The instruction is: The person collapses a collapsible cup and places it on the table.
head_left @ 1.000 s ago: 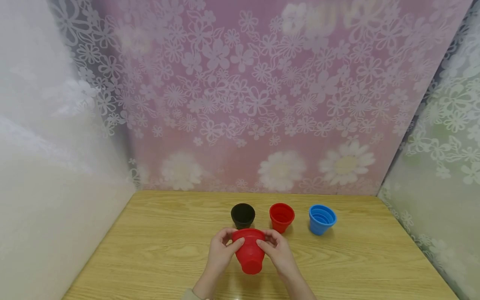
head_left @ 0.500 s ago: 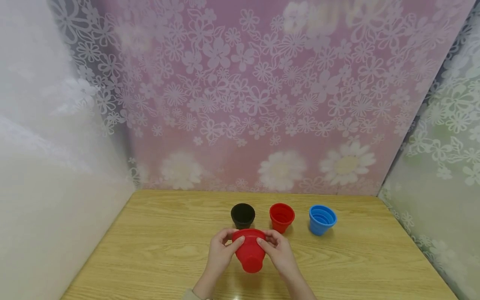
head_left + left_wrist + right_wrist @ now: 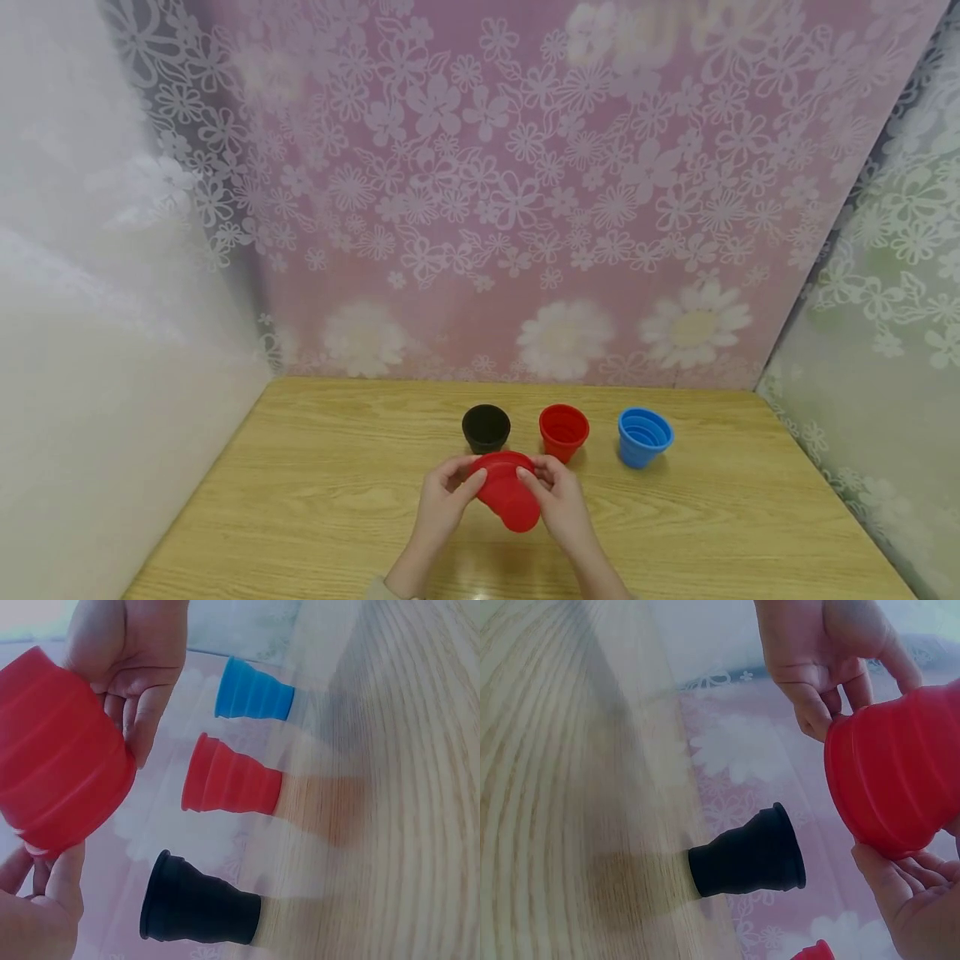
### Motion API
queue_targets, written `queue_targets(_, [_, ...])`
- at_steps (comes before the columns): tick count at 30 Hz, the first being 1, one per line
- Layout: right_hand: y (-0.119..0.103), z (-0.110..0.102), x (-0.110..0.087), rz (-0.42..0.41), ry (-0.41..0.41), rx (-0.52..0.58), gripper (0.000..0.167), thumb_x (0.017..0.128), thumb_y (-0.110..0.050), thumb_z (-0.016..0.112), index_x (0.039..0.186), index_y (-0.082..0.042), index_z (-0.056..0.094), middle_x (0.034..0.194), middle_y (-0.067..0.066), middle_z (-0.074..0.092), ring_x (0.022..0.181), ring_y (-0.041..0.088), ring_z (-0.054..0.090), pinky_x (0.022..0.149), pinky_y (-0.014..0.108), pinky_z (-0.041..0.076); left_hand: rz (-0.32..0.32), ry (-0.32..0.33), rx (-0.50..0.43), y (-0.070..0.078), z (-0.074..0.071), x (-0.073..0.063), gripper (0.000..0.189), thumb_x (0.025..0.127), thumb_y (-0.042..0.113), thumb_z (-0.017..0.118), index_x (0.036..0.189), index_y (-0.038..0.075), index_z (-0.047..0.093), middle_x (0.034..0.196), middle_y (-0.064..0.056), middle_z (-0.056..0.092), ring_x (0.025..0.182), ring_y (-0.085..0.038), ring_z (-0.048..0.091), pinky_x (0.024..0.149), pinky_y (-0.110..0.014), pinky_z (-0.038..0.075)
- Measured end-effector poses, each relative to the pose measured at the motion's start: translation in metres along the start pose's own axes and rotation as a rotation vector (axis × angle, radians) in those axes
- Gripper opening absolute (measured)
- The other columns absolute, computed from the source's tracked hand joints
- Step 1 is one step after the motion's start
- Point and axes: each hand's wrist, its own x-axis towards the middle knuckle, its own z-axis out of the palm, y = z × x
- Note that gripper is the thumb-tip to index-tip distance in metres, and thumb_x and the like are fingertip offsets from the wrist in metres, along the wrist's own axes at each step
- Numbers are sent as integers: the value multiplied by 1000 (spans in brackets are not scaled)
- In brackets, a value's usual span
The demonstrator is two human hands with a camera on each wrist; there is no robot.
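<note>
Between both hands, above the table, hangs a red ribbed collapsible cup (image 3: 514, 498), its rim up and its base tipped toward the right and toward the camera. My left hand (image 3: 442, 505) pinches the rim on the left side, thumb on the outer wall. On the opposite side my right hand (image 3: 561, 510) pinches the rim in the same way. The left wrist view shows the ribbed wall of this held cup (image 3: 64, 754) close up. Its inside is hidden. Just beyond the hands stands a black cup (image 3: 486, 429), partly covered by the held one.
A second red cup (image 3: 564, 432) and a blue cup (image 3: 645, 437) stand upright to the right of the black one, in a row. Wood-grain table (image 3: 330, 467) lies beneath. A flowered pink sheet (image 3: 465, 250) closes off the back, with pale sheets at both sides.
The held cup's base has swung to the right and upward, so the cup looks more tilted and shorter. Both hands keep their hold on the rim. The standing cups have not moved.
</note>
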Motion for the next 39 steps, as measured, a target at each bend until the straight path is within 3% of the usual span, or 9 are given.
queue_targets(4, [0, -2, 0, -14, 22, -22, 29, 83, -15, 62, 101, 7, 57, 89, 12, 61, 77, 20, 58, 67, 26, 51, -54, -45, -53, -11, -4, 4, 28, 84, 5, 59, 107, -10, 56, 90, -8, 59, 76, -11, 53, 65, -23, 49])
queue_targets(8, [0, -2, 0, -13, 19, -23, 29, 83, -14, 62, 101, 7, 57, 88, 13, 62, 75, 20, 59, 65, 26, 51, -44, -53, -79, -21, -5, 6, 31, 83, 7, 60, 108, -10, 55, 92, -8, 59, 77, -12, 54, 66, -24, 50])
queue_targets(14, [-2, -2, -1, 12, 9, -1, 31, 84, -16, 61, 103, 8, 56, 87, 13, 62, 72, 19, 60, 62, 26, 52, -49, -25, -69, -19, -4, 6, 29, 81, 4, 62, 107, -8, 57, 94, -11, 58, 80, -15, 53, 67, -24, 50])
queue_targets(21, [-3, -2, 0, 36, 42, -25, 32, 84, -19, 61, 105, 5, 57, 86, 10, 62, 70, 18, 59, 62, 25, 51, 20, -2, 24, 6, 4, 2, 25, 81, 2, 61, 104, -9, 58, 95, -18, 58, 82, -18, 53, 67, -24, 50])
queue_targets(33, [-5, 0, 3, 30, 101, 5, 31, 84, -18, 61, 102, 7, 58, 83, 12, 64, 66, 18, 61, 60, 25, 51, 187, 99, 112, 5, 12, 9, 19, 79, -1, 64, 95, -9, 62, 82, -16, 59, 72, -11, 55, 59, -23, 51])
queue_targets(39, [-6, 1, 2, 59, 103, 55, 32, 85, -18, 60, 103, 8, 58, 84, 14, 63, 67, 17, 62, 62, 26, 52, 212, 174, 170, 4, 15, 11, 14, 79, -3, 62, 92, -8, 63, 78, -14, 60, 69, -11, 54, 55, -20, 49])
